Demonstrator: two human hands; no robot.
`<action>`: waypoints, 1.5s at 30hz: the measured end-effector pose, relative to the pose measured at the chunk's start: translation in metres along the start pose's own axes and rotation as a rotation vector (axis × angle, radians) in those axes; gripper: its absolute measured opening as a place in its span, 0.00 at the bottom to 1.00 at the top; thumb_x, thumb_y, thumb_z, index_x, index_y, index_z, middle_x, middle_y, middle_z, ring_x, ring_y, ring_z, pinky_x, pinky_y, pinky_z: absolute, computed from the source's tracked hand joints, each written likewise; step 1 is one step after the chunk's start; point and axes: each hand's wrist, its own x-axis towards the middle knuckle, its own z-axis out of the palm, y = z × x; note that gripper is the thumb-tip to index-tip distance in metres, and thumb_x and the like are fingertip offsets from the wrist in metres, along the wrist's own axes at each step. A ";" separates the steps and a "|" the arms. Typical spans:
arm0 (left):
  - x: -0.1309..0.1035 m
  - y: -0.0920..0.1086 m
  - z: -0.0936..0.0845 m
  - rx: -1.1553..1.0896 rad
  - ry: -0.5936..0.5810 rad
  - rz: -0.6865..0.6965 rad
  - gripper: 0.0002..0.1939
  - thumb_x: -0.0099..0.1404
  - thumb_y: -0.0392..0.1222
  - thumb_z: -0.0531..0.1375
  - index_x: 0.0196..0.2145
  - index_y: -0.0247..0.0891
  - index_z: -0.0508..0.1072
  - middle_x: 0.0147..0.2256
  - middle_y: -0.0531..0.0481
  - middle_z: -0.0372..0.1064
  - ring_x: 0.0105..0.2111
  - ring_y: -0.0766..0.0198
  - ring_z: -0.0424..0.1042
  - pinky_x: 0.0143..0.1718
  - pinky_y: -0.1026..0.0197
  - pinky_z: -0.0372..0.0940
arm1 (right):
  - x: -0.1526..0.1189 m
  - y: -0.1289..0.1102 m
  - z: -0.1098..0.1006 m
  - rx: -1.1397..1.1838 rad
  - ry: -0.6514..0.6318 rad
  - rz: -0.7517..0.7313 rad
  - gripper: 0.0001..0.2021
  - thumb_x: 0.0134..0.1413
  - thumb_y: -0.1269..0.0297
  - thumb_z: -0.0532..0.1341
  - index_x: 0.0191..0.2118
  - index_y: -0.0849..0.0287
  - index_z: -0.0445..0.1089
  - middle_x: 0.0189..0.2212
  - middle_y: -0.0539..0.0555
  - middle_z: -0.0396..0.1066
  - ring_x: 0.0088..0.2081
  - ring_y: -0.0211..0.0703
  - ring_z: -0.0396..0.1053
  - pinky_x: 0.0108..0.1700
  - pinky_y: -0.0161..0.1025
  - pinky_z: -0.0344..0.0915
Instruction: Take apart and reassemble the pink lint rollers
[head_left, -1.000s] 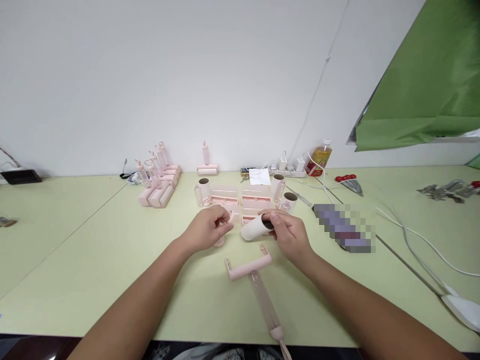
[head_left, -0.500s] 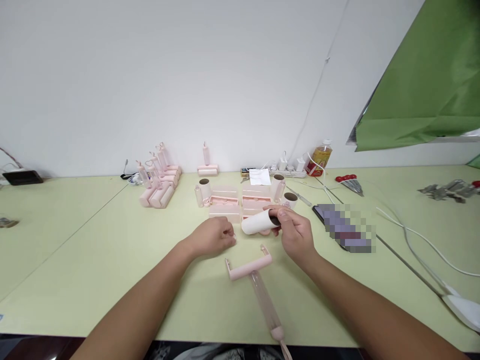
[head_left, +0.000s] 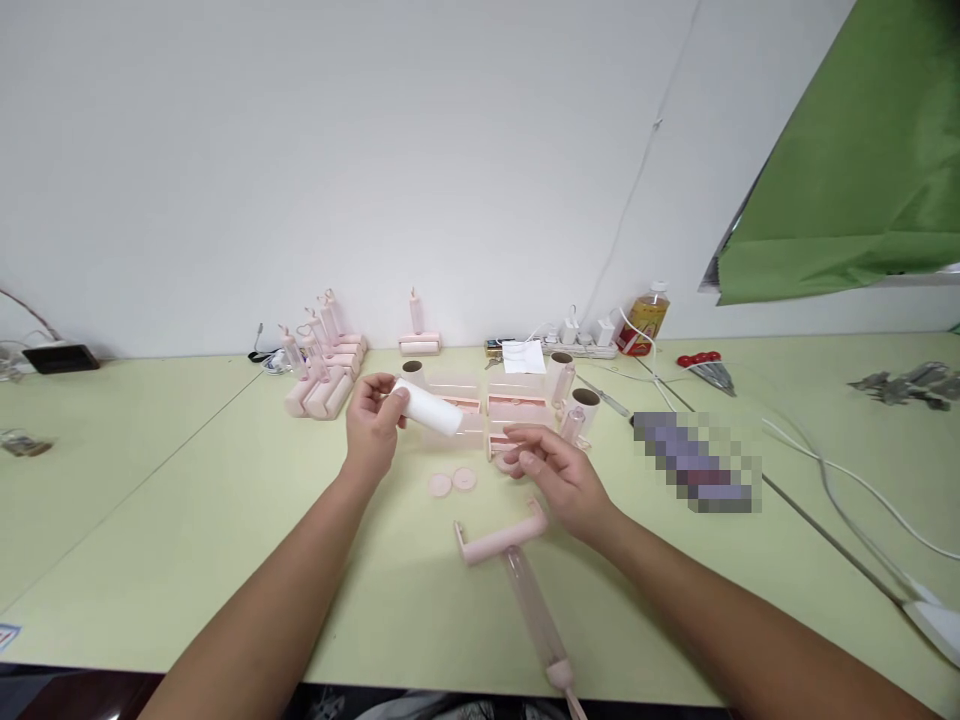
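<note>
Two bare hands above a pale green table [head_left: 187,520]. The left hand [head_left: 373,425] is clamped on a white adhesive roll [head_left: 433,410], thumb on the near side; the roll is held tilted above the table, its right end lower than its left. The right hand [head_left: 564,478] is empty-palmed, its thumb and fingers parted, with the fingertips at a pink end cap [head_left: 505,463]; whether they touch it cannot be told. The two hands are apart from each other. Two pink discs [head_left: 452,482] lie flat, side by side, between the hands and slightly nearer. Nearest, a pink roller frame [head_left: 501,540] lies with its two arms pointing away and its clear handle [head_left: 534,605] extending near and right. Beyond the hands are pink cases with clear covers [head_left: 516,405], flanked by upright spare rolls [head_left: 585,402]. Far left, assembled lint rollers [head_left: 324,385] stand in a group; a single lint roller [head_left: 420,343] stands by the wall. Far right are a power strip [head_left: 589,350] and a drink bottle [head_left: 645,322].
</note>
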 end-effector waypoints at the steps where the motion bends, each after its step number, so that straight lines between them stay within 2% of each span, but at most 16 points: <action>1: 0.003 0.000 -0.004 0.126 0.064 0.065 0.16 0.55 0.48 0.61 0.39 0.39 0.64 0.33 0.53 0.62 0.25 0.70 0.64 0.24 0.65 0.63 | -0.001 -0.002 -0.001 -0.118 -0.082 -0.048 0.14 0.60 0.57 0.56 0.46 0.58 0.69 0.43 0.58 0.71 0.42 0.46 0.70 0.44 0.46 0.67; 3: 0.007 -0.002 -0.009 0.398 0.135 0.168 0.16 0.55 0.47 0.62 0.39 0.40 0.65 0.34 0.52 0.64 0.28 0.68 0.64 0.29 0.64 0.63 | -0.003 -0.007 -0.001 -0.330 -0.319 -0.138 0.11 0.59 0.60 0.57 0.45 0.58 0.70 0.43 0.58 0.71 0.44 0.46 0.67 0.47 0.46 0.64; 5: 0.010 -0.007 -0.012 0.616 0.141 0.193 0.16 0.54 0.47 0.62 0.40 0.41 0.66 0.34 0.52 0.65 0.29 0.66 0.66 0.33 0.62 0.63 | -0.006 -0.012 0.001 -0.496 -0.525 -0.193 0.11 0.57 0.62 0.58 0.44 0.58 0.70 0.41 0.58 0.72 0.44 0.48 0.66 0.47 0.45 0.62; 8: 0.013 -0.018 -0.013 0.771 0.080 0.139 0.18 0.54 0.48 0.61 0.42 0.41 0.66 0.37 0.51 0.67 0.33 0.62 0.69 0.35 0.60 0.63 | -0.009 -0.015 0.008 -0.671 -0.665 -0.189 0.09 0.56 0.65 0.59 0.41 0.59 0.71 0.36 0.57 0.72 0.40 0.47 0.66 0.43 0.43 0.60; 14: 0.016 -0.028 -0.014 0.850 -0.066 0.089 0.25 0.57 0.54 0.59 0.49 0.40 0.64 0.45 0.45 0.67 0.40 0.56 0.69 0.38 0.57 0.63 | -0.010 -0.014 0.013 -0.868 -0.691 -0.135 0.08 0.53 0.60 0.60 0.28 0.59 0.69 0.28 0.53 0.70 0.32 0.42 0.63 0.35 0.38 0.53; 18: 0.013 -0.020 -0.011 0.902 0.069 0.160 0.29 0.58 0.56 0.59 0.52 0.37 0.62 0.48 0.39 0.61 0.45 0.52 0.66 0.41 0.53 0.63 | -0.009 -0.010 0.009 -0.880 -0.679 -0.106 0.12 0.54 0.58 0.59 0.24 0.59 0.63 0.25 0.50 0.67 0.28 0.38 0.59 0.30 0.35 0.49; 21: 0.005 -0.012 -0.007 0.843 0.167 0.299 0.23 0.60 0.51 0.58 0.49 0.37 0.63 0.42 0.42 0.62 0.39 0.57 0.66 0.38 0.56 0.63 | -0.008 -0.009 0.006 -0.817 -0.650 -0.057 0.12 0.52 0.60 0.60 0.23 0.59 0.61 0.24 0.48 0.64 0.26 0.36 0.56 0.27 0.34 0.46; 23: -0.004 -0.004 -0.005 0.762 0.142 0.396 0.16 0.62 0.48 0.56 0.44 0.38 0.65 0.34 0.48 0.62 0.32 0.61 0.64 0.34 0.59 0.62 | -0.006 -0.009 0.004 -0.739 -0.589 -0.014 0.13 0.52 0.61 0.60 0.23 0.59 0.58 0.22 0.47 0.61 0.25 0.35 0.54 0.26 0.34 0.46; 25: -0.013 0.006 -0.003 0.680 -0.023 0.440 0.09 0.64 0.47 0.53 0.37 0.39 0.66 0.26 0.53 0.59 0.26 0.65 0.61 0.31 0.62 0.59 | -0.003 -0.009 0.002 -0.625 -0.504 0.024 0.14 0.53 0.61 0.60 0.22 0.59 0.56 0.21 0.46 0.58 0.25 0.34 0.54 0.26 0.33 0.47; 27: -0.022 0.015 -0.001 0.637 -0.400 0.421 0.12 0.66 0.46 0.51 0.29 0.38 0.66 0.23 0.54 0.59 0.24 0.67 0.60 0.29 0.64 0.57 | -0.001 -0.007 0.002 -0.503 -0.398 0.044 0.15 0.53 0.61 0.59 0.22 0.59 0.55 0.21 0.45 0.57 0.25 0.34 0.54 0.27 0.32 0.49; 30: -0.034 0.024 0.005 0.606 -0.987 0.239 0.18 0.65 0.52 0.53 0.25 0.37 0.68 0.22 0.54 0.61 0.23 0.68 0.59 0.25 0.65 0.53 | 0.001 -0.001 0.002 -0.382 -0.227 0.058 0.15 0.53 0.61 0.59 0.22 0.58 0.55 0.21 0.45 0.56 0.24 0.34 0.54 0.26 0.32 0.50; 32: -0.040 0.025 0.009 0.560 -1.176 0.082 0.17 0.60 0.55 0.58 0.28 0.37 0.70 0.22 0.56 0.60 0.22 0.69 0.58 0.23 0.66 0.52 | 0.001 0.003 0.003 -0.373 -0.148 0.050 0.15 0.53 0.61 0.60 0.21 0.58 0.55 0.20 0.45 0.55 0.24 0.34 0.53 0.26 0.32 0.50; 34: -0.044 0.024 0.012 0.509 -1.250 -0.029 0.17 0.58 0.55 0.60 0.32 0.37 0.70 0.22 0.57 0.58 0.22 0.70 0.56 0.22 0.67 0.51 | 0.001 0.005 0.005 -0.396 -0.108 0.025 0.15 0.52 0.61 0.61 0.21 0.59 0.56 0.19 0.45 0.56 0.24 0.34 0.54 0.25 0.32 0.50; 36: -0.046 0.024 0.012 0.492 -1.267 -0.057 0.14 0.60 0.52 0.59 0.33 0.38 0.69 0.23 0.58 0.57 0.22 0.70 0.55 0.23 0.67 0.52 | 0.000 0.005 0.006 -0.388 -0.082 0.020 0.15 0.52 0.60 0.61 0.21 0.59 0.58 0.20 0.46 0.58 0.24 0.34 0.56 0.26 0.32 0.52; 42: -0.042 0.032 0.009 0.483 -1.192 0.106 0.13 0.66 0.46 0.52 0.44 0.39 0.70 0.31 0.51 0.67 0.28 0.65 0.62 0.31 0.64 0.59 | 0.003 -0.003 0.005 0.153 0.062 0.250 0.14 0.53 0.51 0.60 0.32 0.57 0.61 0.23 0.46 0.63 0.24 0.35 0.64 0.26 0.33 0.64; 45: -0.042 0.032 0.010 0.425 -1.145 0.171 0.15 0.68 0.47 0.50 0.47 0.39 0.69 0.37 0.47 0.70 0.34 0.63 0.65 0.37 0.61 0.62 | 0.003 -0.005 0.004 0.363 -0.111 0.397 0.17 0.51 0.50 0.62 0.38 0.56 0.62 0.25 0.46 0.66 0.23 0.36 0.67 0.26 0.36 0.68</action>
